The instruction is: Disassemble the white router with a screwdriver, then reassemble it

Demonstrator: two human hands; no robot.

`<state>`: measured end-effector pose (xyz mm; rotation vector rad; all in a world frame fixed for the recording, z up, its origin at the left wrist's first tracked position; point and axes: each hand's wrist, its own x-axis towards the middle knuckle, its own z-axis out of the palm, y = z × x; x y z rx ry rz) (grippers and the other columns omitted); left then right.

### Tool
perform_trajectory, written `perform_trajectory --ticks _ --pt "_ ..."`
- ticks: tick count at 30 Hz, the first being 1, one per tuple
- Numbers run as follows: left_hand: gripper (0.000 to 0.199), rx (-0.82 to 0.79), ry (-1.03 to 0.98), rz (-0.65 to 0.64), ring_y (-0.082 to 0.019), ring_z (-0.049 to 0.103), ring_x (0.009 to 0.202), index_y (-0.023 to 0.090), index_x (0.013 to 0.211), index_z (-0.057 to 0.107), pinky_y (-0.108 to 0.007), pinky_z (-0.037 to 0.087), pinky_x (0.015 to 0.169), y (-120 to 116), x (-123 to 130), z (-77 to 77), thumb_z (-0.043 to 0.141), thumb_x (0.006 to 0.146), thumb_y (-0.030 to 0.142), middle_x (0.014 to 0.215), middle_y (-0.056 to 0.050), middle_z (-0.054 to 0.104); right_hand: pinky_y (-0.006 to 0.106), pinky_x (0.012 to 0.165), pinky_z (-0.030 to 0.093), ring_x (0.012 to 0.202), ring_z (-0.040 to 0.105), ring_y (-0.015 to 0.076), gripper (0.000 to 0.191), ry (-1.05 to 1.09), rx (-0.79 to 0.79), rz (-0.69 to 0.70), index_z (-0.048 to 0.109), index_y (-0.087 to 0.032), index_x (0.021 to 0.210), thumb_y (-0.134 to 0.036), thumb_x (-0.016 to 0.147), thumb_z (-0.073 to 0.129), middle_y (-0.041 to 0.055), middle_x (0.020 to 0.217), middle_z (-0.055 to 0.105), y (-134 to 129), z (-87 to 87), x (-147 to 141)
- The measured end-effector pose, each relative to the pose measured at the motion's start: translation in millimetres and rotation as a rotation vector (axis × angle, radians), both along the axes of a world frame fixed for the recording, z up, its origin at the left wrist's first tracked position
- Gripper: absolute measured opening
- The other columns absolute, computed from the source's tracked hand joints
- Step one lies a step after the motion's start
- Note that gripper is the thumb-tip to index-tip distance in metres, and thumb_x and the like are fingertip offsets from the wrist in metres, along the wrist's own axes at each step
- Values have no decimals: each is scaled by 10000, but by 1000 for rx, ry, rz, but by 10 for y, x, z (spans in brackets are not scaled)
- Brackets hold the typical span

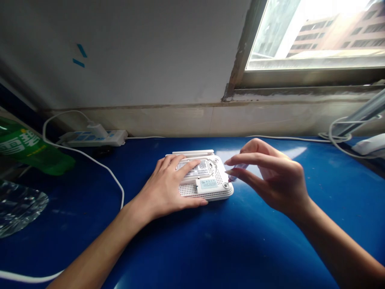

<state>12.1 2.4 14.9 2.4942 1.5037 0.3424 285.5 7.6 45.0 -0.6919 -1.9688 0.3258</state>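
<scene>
A white router [189, 188] lies bottom side up on the blue table, its vent holes, labels and round feet showing. My left hand [167, 184] grips it from the left, fingers spread over its underside and the thumb along its front edge. Beyond the fingers, a white antenna [192, 153] runs along the router's back edge. At the router's right end, my right hand [270, 172] is closed in a pinch, its fingertips close to a corner foot. Between them shows a small translucent, purplish thing [240, 166], too blurred for me to name.
To the left stand a white power strip [116, 138] with a plug in it, a green bottle [45, 154] and a clear bottle [22, 206]. A white cable [99, 162] crosses the blue table [240, 245]. More cable [332, 134] coils round a metal post at right.
</scene>
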Motion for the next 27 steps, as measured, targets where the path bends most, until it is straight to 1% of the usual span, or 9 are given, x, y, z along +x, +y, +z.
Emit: perform_trajectory --ticks 5,8,12,14,16,18,21,24,27 --pt "988 4 -14 -2 -450 444 1463 382 1617 528 -668 372 1229 5 -1 -3 747 786 870 1612 -137 521 428 936 619 1205 710 262 471 -37 -111 135 707 -352 1455 -107 1074 576 79 1327 775 -4 32 -5" --pt "979 1 -18 -2 -446 446 1460 401 1627 511 -662 383 1220 0 1 -3 762 793 848 1607 -129 526 415 857 639 1051 744 254 454 21 -123 166 763 -364 1369 -98 1005 709 49 1142 823 -7 19 -4" --pt "984 3 -10 -1 -444 450 1456 404 1632 502 -662 391 1212 -7 1 3 775 790 835 1613 -132 519 357 641 580 792 676 212 365 16 -47 36 847 -344 1202 -135 903 854 36 915 741 -12 -12 2" --pt "988 -5 3 3 -442 444 1464 398 1636 498 -658 382 1220 -4 3 8 767 794 839 1620 -135 512 364 684 589 871 692 225 375 -7 -33 26 823 -342 1273 -144 955 796 56 994 747 -9 -10 10" --pt "993 -9 14 7 -441 434 1476 385 1634 506 -655 363 1234 0 6 14 756 794 852 1625 -143 506 414 851 618 1096 708 263 434 -39 -55 79 756 -337 1397 -124 1028 676 84 1197 780 -2 3 24" --pt "994 -13 16 10 -441 425 1485 381 1631 512 -656 354 1240 2 9 18 746 793 863 1628 -147 502 453 936 619 1190 704 275 468 -28 -102 133 723 -344 1438 -100 1052 619 77 1266 793 3 19 40" --pt "998 -21 12 11 -441 431 1481 396 1634 504 -655 369 1230 -1 9 19 748 788 865 1626 -141 504 431 806 638 969 738 255 421 7 -81 132 785 -354 1326 -114 982 753 48 1064 827 2 28 54" --pt "1002 -13 10 3 -436 431 1484 397 1639 498 -647 372 1231 -6 4 12 760 786 854 1625 -141 504 377 640 590 778 680 221 333 -29 -8 66 842 -327 1198 -165 908 860 45 903 769 -3 26 40" --pt "1002 -8 9 1 -429 431 1488 407 1647 482 -641 370 1235 -7 -3 6 760 792 850 1629 -133 505 386 680 600 849 698 239 309 -56 38 39 836 -322 1223 -178 952 808 64 947 766 -1 36 9"
